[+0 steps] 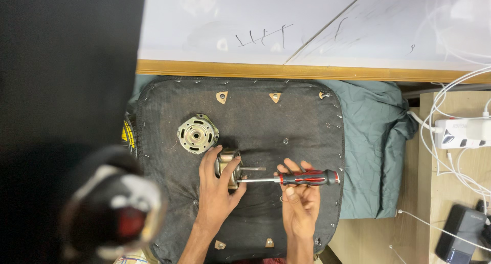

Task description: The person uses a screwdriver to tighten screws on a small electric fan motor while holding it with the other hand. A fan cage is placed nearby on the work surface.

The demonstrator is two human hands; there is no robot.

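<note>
The motor body (228,167), a squat round lump of dull grey metal, lies on its side near the middle of the black pad (307,131), and my left hand (217,190) wraps it from below, fingers and thumb curled firmly round its casing. A thin steel shaft (254,168) sticks out of it toward my right. Just below that shaft runs the bright shank of the screwdriver (302,178), its tip meeting the motor's lower edge close to my left thumb. My right hand (299,202) grips the handle, which is glossy red with black ribs and a black end cap; my fingers close over it from underneath, so the tool lies almost level across the pad.

Just up and left of the motor, apart from my hand, rests the end cover (197,134), a pale brassy stamped disc with cut-outs and a round bearing seat at its centre.

The pad is coarse dark fabric, stapled round its rim, with small triangular wooden tabs near the edges. It sits on a crumpled green cloth (373,141). Beyond lies a white board (230,18) edged in light wood.
</note>
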